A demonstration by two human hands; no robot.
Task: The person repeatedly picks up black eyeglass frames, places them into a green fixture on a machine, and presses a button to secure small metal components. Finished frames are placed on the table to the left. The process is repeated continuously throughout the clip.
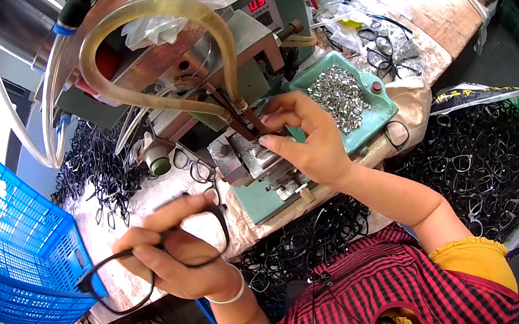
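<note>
My left hand (182,255) is closed round a black eyeglass frame (85,285), held up in front of the bench, left of the machine. At the working point of a green bench machine (258,212), my right hand (311,142) has thumb and fingers bent in a pinch. Its fingertips are close beside two dark metal jaws (246,123) fed by yellowish hoses (149,6). Whatever is between those fingertips is too small to make out. Right of this hand, a green tray (374,124) holds a heap of small shiny metal pieces (339,99).
A blue plastic basket (24,283) stands at the left. Black eyeglass frames lie heaped behind the machine (96,159), below the bench edge (308,240) and in a large sack (482,164) at the right. A loose frame (397,133) lies by the tray.
</note>
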